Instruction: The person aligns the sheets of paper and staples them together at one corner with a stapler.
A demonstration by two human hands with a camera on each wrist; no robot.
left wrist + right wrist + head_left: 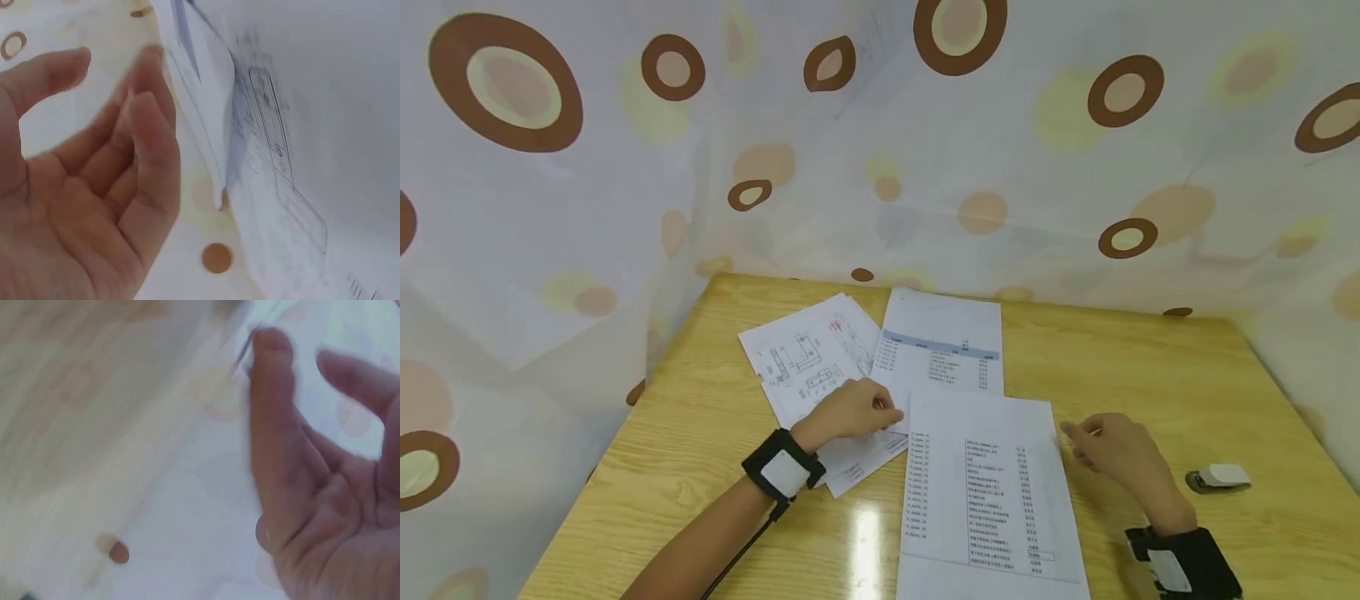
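Note:
My left hand [852,410] is over the technical-drawing sheets [797,358], its fingers loosely bent. In the left wrist view a gap shows between thumb and fingers, with nothing held, beside a paper [275,144] bearing line drawings. Close to that hand's fingertips lies the left edge of a printed text sheet [985,483]. Just past this sheet's right edge is my right hand [1116,450], fingers slightly curved. The right wrist view, blurred, shows its thumb and fingers [273,412] apart, holding nothing.
Behind the text sheet lies another page [943,321] with a blue header band, partly covered. A small white and black stapler [1221,477] sits on the wooden table [1165,358], right of my right hand. Patterned cloth [880,150] hangs along the table's back and sides.

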